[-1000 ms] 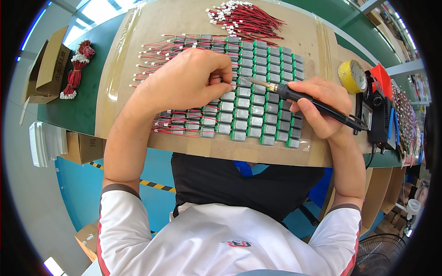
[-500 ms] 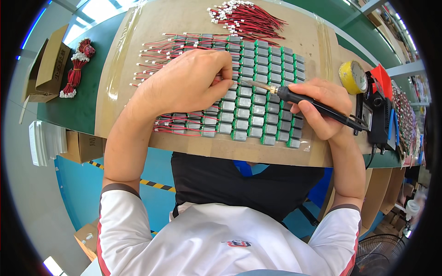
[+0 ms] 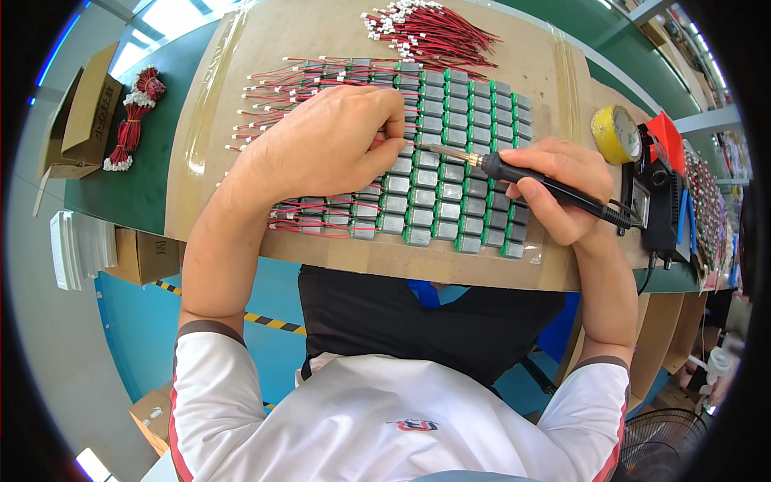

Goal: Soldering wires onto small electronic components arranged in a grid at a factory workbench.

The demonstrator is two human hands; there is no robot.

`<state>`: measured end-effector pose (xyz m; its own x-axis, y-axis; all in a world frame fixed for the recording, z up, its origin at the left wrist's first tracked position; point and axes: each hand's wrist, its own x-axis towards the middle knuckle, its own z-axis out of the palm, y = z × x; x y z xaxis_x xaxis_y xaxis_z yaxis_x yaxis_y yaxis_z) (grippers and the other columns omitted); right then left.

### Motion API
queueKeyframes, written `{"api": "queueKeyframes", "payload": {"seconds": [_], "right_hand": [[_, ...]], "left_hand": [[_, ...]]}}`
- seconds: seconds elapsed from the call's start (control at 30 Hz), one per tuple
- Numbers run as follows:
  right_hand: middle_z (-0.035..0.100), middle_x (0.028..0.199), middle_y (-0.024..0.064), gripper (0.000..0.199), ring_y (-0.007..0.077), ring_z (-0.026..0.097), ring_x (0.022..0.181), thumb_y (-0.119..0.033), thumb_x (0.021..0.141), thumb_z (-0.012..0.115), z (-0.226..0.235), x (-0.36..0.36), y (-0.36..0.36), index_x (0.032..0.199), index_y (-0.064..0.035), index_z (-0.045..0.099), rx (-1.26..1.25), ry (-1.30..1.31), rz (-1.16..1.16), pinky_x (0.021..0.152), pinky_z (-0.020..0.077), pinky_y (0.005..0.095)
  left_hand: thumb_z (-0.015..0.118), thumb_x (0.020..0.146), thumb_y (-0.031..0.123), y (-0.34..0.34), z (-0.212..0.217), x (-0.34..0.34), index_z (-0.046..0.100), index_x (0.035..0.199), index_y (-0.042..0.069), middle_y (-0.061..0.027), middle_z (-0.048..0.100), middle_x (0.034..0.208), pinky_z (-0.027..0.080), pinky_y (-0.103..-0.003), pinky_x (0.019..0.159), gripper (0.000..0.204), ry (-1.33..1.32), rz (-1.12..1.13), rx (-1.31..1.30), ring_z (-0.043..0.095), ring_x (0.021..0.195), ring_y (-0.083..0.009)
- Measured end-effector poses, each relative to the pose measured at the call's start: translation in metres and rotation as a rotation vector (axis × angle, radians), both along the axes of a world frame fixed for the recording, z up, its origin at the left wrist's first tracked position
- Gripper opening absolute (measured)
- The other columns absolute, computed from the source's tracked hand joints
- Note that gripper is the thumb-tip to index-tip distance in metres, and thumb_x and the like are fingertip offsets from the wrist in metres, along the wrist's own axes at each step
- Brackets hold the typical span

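Rows of small grey battery cells [image 3: 448, 210] with green circuit strips lie on a brown cardboard sheet [image 3: 193, 145]. Red and black wires with white plugs run from the cells on the left side. Over those rows, my left hand [image 3: 341, 132] pinches a thin red wire [image 3: 411, 144] between thumb and forefinger. My right hand [image 3: 562, 185] grips the black handle of a soldering iron [image 3: 522, 174]. Its metal tip points left, close to the wire end at a green strip; whether they touch I cannot tell. The left hand hides the cells beneath it.
A pile of loose red and black wires [image 3: 434, 32] lies at the back. On the right are yellow tape [image 3: 615, 135] and a black soldering station [image 3: 662, 209]. Bundled wires [image 3: 132, 120] and an open carton [image 3: 88, 120] stand at the left.
The soldering iron's tip has shifted very slightly down, with my right hand barely moving. My left hand stays in place.
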<state>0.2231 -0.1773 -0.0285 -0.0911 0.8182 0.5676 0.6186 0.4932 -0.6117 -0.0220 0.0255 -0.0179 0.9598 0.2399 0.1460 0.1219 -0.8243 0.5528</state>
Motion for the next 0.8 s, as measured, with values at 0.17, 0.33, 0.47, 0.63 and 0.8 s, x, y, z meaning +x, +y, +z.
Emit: {"api": "queueKeyframes", "payload": {"seconds": [0.17,0.33,0.47,0.63,0.8], "right_hand": [[0.074,0.079,0.0139,0.031,0.0256,0.07,0.067,-0.003,0.081,0.073,0.0006,-0.0001,0.0005,0.11,0.006,0.078,0.001,-0.002,0.008,0.06,0.0541,0.0331],[0.074,0.078,0.0145,0.031,0.0257,0.07,0.065,-0.002,0.08,0.072,0.002,-0.0009,0.0005,0.109,0.0065,0.078,0.005,0.007,0.02,0.058,0.0531,0.0335],[0.073,0.077,0.0144,0.031,0.0257,0.069,0.065,-0.001,0.08,0.072,0.0018,-0.0007,0.0005,0.109,0.0069,0.078,0.014,-0.015,0.018,0.057,0.052,0.0336],[0.073,0.077,0.0143,0.031,0.0256,0.069,0.064,-0.001,0.08,0.072,0.0022,-0.0004,-0.0001,0.109,0.0071,0.078,0.007,-0.016,0.018,0.056,0.0516,0.0335],[0.073,0.076,0.0144,0.031,0.0249,0.069,0.065,-0.003,0.081,0.072,0.0,0.0004,-0.0003,0.11,0.0074,0.078,0.021,0.016,0.003,0.057,0.0523,0.0326]], "left_hand": [[0.071,0.091,0.009,-0.0001,0.0007,0.0006,0.06,0.094,-0.001,-0.0155,0.065,0.083,0.053,-0.042,0.071,0.014,0.013,-0.004,0.018,0.065,0.076,-0.0339],[0.071,0.091,0.009,-0.0009,0.0016,-0.0002,0.06,0.094,-0.001,-0.0156,0.065,0.083,0.053,-0.042,0.072,0.014,0.015,-0.002,0.019,0.065,0.076,-0.034],[0.071,0.091,0.008,-0.0007,0.0009,0.0001,0.061,0.094,-0.001,-0.0157,0.066,0.083,0.054,-0.042,0.072,0.014,0.015,-0.003,0.026,0.066,0.077,-0.0338],[0.071,0.091,0.008,-0.0009,0.0011,0.0003,0.061,0.094,-0.001,-0.0158,0.066,0.084,0.054,-0.042,0.073,0.014,0.018,0.001,0.026,0.066,0.077,-0.0339],[0.071,0.091,0.008,-0.0006,0.0008,0.0006,0.061,0.093,-0.001,-0.0156,0.066,0.084,0.054,-0.042,0.073,0.014,0.019,0.003,0.028,0.066,0.077,-0.0339]]}}
